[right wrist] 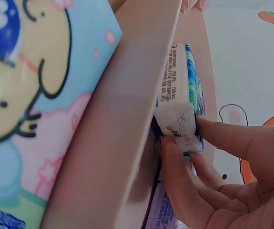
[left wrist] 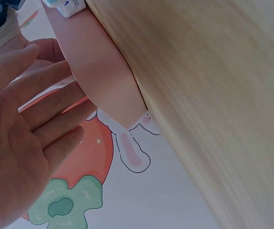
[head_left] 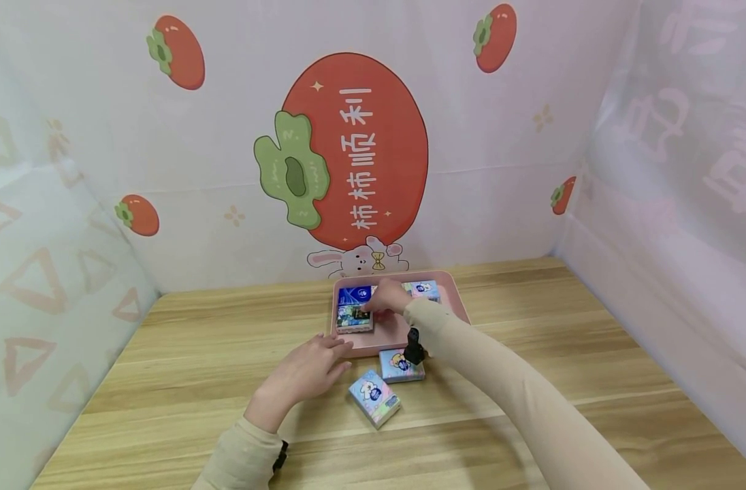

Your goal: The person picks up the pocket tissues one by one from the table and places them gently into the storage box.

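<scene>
In the pink tray (head_left: 390, 333), my right hand (head_left: 390, 297) pinches the end of a small tissue pack with a colourful painted print (head_left: 350, 318). The right wrist view shows the thumb and fingertips on the white wrapped end of this tissue pack (right wrist: 178, 107). Behind it in the tray lies a dark blue tissue pack (head_left: 350, 295). My left hand (head_left: 305, 367) rests with its fingertips at the tray's near left rim. In the left wrist view the fingers of the left hand (left wrist: 36, 124) are extended against the tray's side (left wrist: 94, 57).
A light-blue cartoon pack (head_left: 425, 289) lies in the tray's back right corner. Two more packs, one with a yellow character (head_left: 395, 365) and one with a white character (head_left: 373, 396), lie on the wooden table (head_left: 226, 340) before the tray. A printed cloth (head_left: 226, 150) hangs behind.
</scene>
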